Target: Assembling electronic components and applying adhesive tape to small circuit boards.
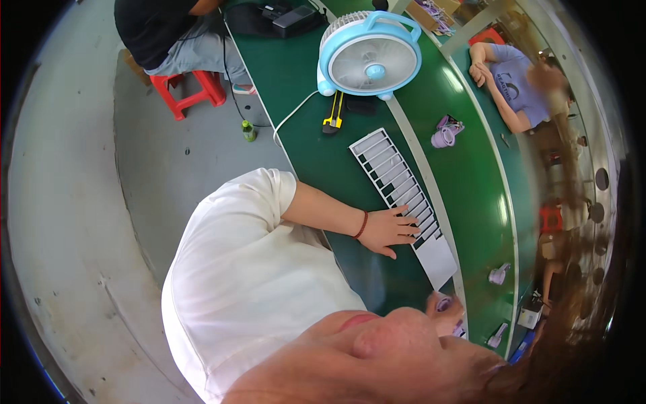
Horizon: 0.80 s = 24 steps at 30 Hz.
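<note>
My left hand (388,230) lies with its fingers spread over a long white slotted panel (387,161) on the green table. Crosswise white bars and dark gaps run along most of the panel, and its near end (436,261) is plain white. A dark red bracelet circles the left wrist. At the lower right, my right hand (449,322) is partly hidden. Its fingers curl around a light purple part (443,304) with a round end, whose exact kind I cannot make out.
A blue-and-white fan (370,64) stands near a yellow-black utility knife (332,116). Beyond a pale divider lie purple parts (444,135), (498,274), (497,335). One person (518,84) sits across; another (161,34) sits on a red stool (188,94). A green bottle (248,131) stands on the floor.
</note>
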Available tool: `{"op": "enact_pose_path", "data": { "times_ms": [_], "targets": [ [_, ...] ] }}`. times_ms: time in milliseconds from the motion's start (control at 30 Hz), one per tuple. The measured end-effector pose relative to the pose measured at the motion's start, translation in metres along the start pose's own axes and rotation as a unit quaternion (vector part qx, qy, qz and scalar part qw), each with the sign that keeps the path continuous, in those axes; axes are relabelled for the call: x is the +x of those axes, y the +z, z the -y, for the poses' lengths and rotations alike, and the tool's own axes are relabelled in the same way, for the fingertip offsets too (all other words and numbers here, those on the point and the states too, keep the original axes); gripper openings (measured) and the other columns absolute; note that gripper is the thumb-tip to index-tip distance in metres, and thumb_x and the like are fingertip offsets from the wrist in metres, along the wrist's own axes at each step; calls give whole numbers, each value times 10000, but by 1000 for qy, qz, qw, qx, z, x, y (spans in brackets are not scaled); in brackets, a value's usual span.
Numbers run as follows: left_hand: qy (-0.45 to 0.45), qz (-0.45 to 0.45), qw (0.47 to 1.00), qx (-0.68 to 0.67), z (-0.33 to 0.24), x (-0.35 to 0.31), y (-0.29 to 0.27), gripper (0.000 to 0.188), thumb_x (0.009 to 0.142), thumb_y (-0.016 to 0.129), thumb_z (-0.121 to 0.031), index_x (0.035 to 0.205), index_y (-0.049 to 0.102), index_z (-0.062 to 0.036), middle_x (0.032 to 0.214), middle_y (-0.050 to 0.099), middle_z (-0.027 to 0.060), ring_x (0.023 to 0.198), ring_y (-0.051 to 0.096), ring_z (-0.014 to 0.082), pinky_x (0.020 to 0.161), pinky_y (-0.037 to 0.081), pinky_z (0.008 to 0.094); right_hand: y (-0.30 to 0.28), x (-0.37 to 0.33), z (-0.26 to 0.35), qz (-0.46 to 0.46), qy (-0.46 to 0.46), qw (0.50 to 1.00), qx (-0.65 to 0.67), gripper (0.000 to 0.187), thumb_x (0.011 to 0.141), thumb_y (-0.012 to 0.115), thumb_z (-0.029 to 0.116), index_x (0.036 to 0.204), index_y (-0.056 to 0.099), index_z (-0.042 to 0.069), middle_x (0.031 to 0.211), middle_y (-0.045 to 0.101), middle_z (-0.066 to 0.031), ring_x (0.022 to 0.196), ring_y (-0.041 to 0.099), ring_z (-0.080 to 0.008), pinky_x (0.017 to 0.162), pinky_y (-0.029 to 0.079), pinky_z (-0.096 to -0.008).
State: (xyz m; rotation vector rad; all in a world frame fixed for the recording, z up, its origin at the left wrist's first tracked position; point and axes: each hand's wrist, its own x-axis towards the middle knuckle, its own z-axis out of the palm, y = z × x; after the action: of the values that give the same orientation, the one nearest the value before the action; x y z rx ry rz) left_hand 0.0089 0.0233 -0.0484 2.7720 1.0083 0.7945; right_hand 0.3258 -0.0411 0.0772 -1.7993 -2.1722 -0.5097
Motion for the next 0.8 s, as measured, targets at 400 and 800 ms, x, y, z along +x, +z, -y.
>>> {"op": "enact_pose_path", "data": {
  "times_ms": [400,800],
  "targets": [
    [104,3,933,-344,-6,-1,-50,909,845,835,-475,1531,442,-26,1566,432,234,1404,479,428,1160,389,551,0,-18,146,58,1,987,151,499,848,835,392,1147,656,35,1033,636,-154,883,684,-387,701,556,-472],
    [7,24,959,-283,-15,-33,-71,728,786,821,-157,1447,529,-67,1226,593,146,1114,611,346,902,550,437,9,-23,108,-6,27,893,450,228,958,677,-7,1181,724,1,1134,734,-157,928,723,-264,804,576,-319]
  ]
}}
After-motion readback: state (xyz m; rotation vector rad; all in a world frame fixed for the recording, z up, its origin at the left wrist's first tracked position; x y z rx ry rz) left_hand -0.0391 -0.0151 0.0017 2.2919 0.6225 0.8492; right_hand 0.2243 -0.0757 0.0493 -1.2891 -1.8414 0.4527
